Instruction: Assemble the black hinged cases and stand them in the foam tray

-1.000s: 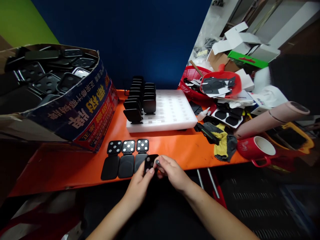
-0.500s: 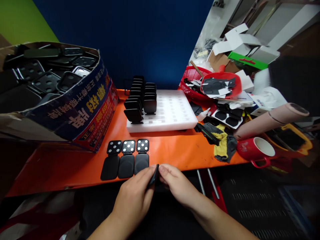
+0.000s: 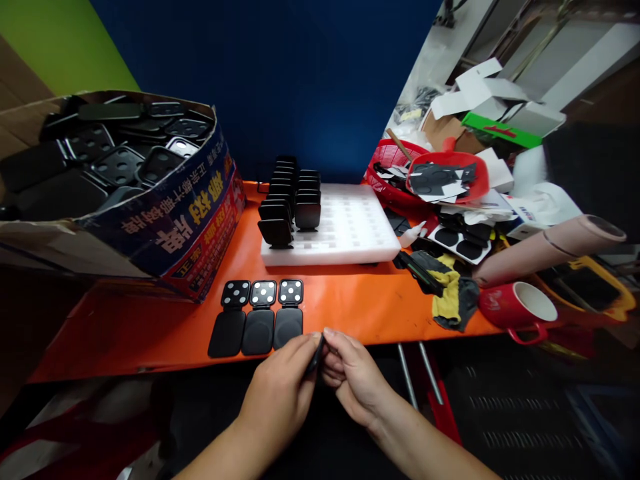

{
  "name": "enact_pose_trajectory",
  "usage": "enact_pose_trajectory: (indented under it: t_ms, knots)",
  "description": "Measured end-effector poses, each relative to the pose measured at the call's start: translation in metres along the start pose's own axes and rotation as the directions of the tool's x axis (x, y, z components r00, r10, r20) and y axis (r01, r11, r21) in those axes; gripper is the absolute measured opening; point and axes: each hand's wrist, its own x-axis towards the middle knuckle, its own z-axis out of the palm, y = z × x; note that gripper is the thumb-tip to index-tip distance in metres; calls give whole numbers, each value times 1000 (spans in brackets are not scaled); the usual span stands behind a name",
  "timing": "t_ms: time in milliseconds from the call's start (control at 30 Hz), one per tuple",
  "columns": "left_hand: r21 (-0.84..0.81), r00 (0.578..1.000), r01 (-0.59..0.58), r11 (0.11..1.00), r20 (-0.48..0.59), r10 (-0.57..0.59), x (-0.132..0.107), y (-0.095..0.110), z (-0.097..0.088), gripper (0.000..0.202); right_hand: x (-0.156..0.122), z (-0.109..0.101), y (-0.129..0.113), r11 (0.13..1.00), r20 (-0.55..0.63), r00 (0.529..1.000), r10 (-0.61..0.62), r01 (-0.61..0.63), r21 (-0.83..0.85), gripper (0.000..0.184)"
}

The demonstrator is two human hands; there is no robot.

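A thin black plate [image 3: 314,360] is held edge-on between my hands, just off the front edge of the orange table. My left hand [image 3: 283,380] is closed round it, thumb and fingers on its faces. The fingers of my right hand [image 3: 353,373] pinch at its upper edge; whether they also hold something small is hidden. Beyond my left hand lie three hinged black pieces [image 3: 257,332] in a row, opened flat, their square upper halves [image 3: 263,293] dotted with pale discs.
On the left stands a cardboard box [image 3: 200,220] heaped with similar black pieces. Several stand upright in a white foam block [image 3: 350,230] at the back. To the right are a glove [image 3: 453,293], a red mug [image 3: 520,310], a cardboard tube [image 3: 555,250] and a red basket [image 3: 385,183].
The view has shifted slightly, so the scene sits a little further right. My right fingers have curled in more closely against the plate's edge; my left hand keeps its hold.
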Motion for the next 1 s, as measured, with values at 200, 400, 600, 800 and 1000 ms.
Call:
enact_pose_trajectory:
  t_ms: [200,400,600,800,1000]
  knots:
    - [-506,840,430,748,-79,-537,13,-14,-9,29,-2,7,-13,993,199,976,85,-67,-98,27]
    - [-482,893,326,813,-126,-433,7,-13,-9,25,0,8,-10,913,169,985,31,41,-406,34]
    - [-273,969,43,961,-223,-107,-2,-11,-5,29,-6,10,-13,969,130,983,126,-93,-230,31]
    - [-165,975,-172,971,-171,144,-6,-10,-6,43,-10,3,-24,969,172,961,219,-194,-151,29]
    - [-153,966,-232,961,-152,209,-2,0,-2,50,-9,-4,-27,885,179,904,389,-420,203,24]
